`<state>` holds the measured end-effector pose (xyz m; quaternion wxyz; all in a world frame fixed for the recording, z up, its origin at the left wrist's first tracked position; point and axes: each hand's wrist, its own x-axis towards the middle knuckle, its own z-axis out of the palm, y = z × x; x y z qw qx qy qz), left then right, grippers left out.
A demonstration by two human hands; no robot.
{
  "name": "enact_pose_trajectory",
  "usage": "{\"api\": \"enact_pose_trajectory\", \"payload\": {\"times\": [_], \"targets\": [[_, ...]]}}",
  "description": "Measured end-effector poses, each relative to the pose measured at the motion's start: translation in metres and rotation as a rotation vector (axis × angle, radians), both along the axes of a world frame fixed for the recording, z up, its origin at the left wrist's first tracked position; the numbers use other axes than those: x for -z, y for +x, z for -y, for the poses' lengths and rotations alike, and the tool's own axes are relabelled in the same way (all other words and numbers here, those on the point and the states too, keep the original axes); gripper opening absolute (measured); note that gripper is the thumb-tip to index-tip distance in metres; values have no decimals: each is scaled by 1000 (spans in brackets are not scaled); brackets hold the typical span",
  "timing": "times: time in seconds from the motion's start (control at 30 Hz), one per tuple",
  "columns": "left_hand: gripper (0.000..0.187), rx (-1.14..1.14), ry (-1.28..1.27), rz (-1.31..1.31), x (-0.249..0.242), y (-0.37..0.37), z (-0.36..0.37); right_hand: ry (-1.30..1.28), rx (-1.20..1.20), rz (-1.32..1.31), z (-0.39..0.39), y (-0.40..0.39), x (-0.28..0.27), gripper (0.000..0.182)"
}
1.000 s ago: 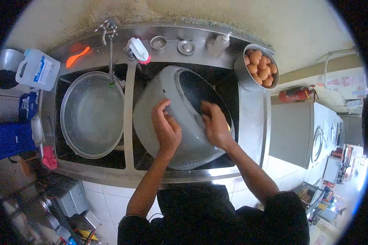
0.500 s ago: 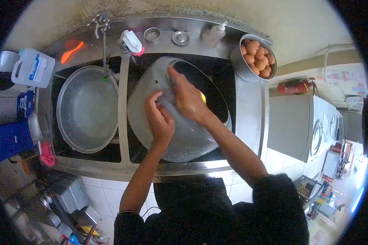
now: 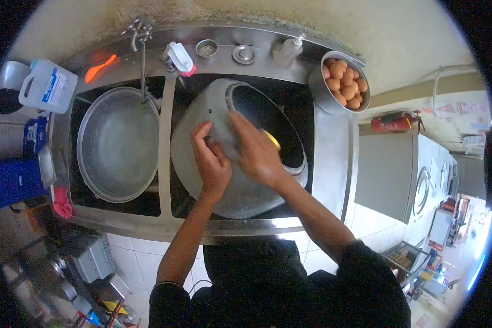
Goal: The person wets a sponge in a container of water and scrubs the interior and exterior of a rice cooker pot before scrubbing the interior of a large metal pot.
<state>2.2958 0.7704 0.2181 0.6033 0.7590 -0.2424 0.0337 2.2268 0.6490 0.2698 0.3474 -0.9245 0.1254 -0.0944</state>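
A large grey metal pot (image 3: 240,191) lies tilted in the right sink basin, its dark opening facing up and right. Over its side, my left hand (image 3: 212,167) is closed with curled fingers, around something I cannot make out. Close beside it, my right hand (image 3: 257,156) has its fingers stretched toward the pot's rim, blurred by motion. A grey smear shows between both hands, too unclear to name. Part of a yellow thing (image 3: 272,140) shows at the opening, just past my right hand.
In the left basin sits a wide round vessel (image 3: 118,145) below the tap (image 3: 142,71). Along the back ledge are an orange utensil (image 3: 100,69), a white brush (image 3: 180,57), a small metal cup (image 3: 206,49) and a pump bottle (image 3: 287,52). A pot of eggs (image 3: 343,85) stands right.
My right hand has moved slightly down and right, away from the pot's rim, and its fingers are more blurred. My left hand stays nearly in place. The view has shifted slightly.
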Motion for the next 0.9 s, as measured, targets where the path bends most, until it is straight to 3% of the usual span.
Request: {"api": "enact_pose_trajectory", "payload": {"times": [0.1,0.13,0.2,0.33,0.4,0.47,0.53,0.63,0.7,0.77,0.87,0.9], "targets": [[40,-40,53,22,8,2,2,-25,29,-130,17,-103,20,56],[40,-53,51,26,7,7,4,111,133,-183,19,-113,13,56],[40,-48,33,19,7,1,3,198,183,-117,27,-104,31,57],[38,-29,7,23,4,1,1,251,43,-16,-2,-1,4,61],[36,-43,-10,23,3,1,-1,260,-16,67,-2,-4,5,62],[36,-38,-49,-36,4,-1,0,366,193,-118,6,-49,14,64],[36,-42,-100,-83,7,3,1,229,290,-254,11,-98,25,66],[32,-43,-102,-31,11,1,7,377,367,-227,14,-38,36,67],[34,-63,-68,-46,4,-2,3,33,209,-4,-14,22,17,71],[34,-45,-51,-41,1,-4,3,-80,311,-81,-20,52,25,74],[35,-55,-30,2,2,-1,4,21,303,-126,2,-15,21,73],[35,-54,-16,34,4,1,2,140,408,-196,13,-46,24,70]]}}
